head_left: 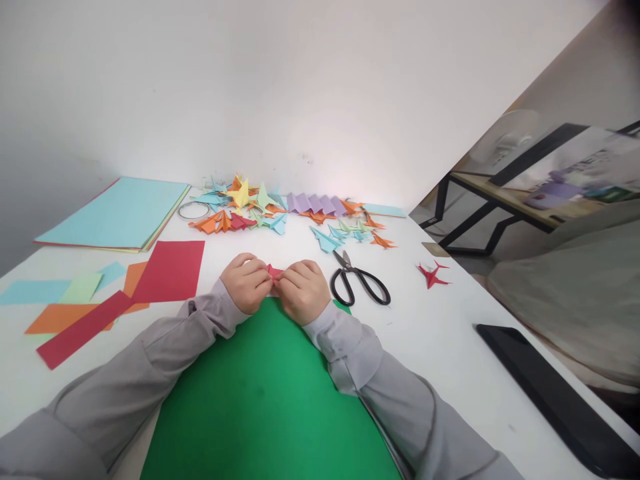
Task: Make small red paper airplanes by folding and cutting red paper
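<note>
A small folded red paper piece [273, 272] shows between my two hands, above the far edge of a green sheet [270, 393]. My left hand [247, 283] pinches its left side, fingers curled. On its right side my right hand [304, 290] grips it with thumb and fingers pressed together. Most of the piece is hidden by the fingers. Just right of my right hand lie scissors [357, 277] with black handles, blades slightly apart. A finished-looking red folded figure [433, 275] rests farther right.
Many coloured folded papers [241, 193] and a purple pleated strip [316, 204] lie near the wall. A stack of large sheets [115, 210], a wire ring [194, 211] and red paper [170, 270] are at left. A black device [550, 393] lies at right.
</note>
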`<state>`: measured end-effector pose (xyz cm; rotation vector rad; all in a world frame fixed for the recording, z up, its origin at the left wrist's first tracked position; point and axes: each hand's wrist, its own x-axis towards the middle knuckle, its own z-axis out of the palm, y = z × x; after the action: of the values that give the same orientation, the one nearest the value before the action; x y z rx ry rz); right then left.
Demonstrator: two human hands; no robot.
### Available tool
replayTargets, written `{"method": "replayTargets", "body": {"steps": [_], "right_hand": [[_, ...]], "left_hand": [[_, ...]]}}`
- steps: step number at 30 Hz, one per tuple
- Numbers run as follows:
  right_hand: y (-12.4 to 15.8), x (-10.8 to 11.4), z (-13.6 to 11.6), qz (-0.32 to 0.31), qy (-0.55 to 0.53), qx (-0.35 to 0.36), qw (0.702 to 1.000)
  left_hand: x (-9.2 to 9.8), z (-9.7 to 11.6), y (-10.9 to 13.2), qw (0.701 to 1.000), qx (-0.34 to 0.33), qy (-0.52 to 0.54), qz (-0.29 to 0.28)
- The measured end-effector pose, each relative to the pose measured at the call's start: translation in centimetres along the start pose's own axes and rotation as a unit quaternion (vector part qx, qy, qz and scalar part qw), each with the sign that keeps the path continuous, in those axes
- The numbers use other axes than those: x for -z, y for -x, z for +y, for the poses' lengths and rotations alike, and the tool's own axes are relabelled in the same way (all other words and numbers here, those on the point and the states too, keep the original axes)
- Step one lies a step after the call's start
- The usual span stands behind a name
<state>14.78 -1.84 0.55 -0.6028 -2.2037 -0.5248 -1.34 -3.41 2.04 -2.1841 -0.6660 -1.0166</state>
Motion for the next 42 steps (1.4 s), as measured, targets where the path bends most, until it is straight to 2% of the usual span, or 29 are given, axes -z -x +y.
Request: {"method": "replayTargets", "body": {"steps": [5,10,17,26,31,42], "right_hand": [[0.0,0.3,0.6,0.032,0.015,-0.039,0.999],[0.1,0.5,0.9,0.014,-0.002,-0.060,0.998],[0.1,0.0,0.2,0.000,-0.033,-0.004,0.999],[0.4,-0.1,0.3,-0.011,-0.050,-0.007,0.999],[0.3,0.1,0.4,0.022,-0.049,-0.019,0.998],[0.5,0.1,0.6,0.035,-0.035,-0.041,0.998]], "left_hand": [[0.2,-0.3,0.4,1.000,0.027,-0.010,0.006],[0.3,-0.6,0.7,0.999,0.036,-0.027,0.011],[0.3,-0.1,0.2,1.000,0.028,-0.010,-0.001],[0.0,-0.2,0.3,1.000,0.021,0.004,0.008],[-0.3,-0.7,1.1,0.998,0.059,0.015,0.016],[-0.1,-1.0,1.2,0.998,0.057,0.002,0.015]]}}
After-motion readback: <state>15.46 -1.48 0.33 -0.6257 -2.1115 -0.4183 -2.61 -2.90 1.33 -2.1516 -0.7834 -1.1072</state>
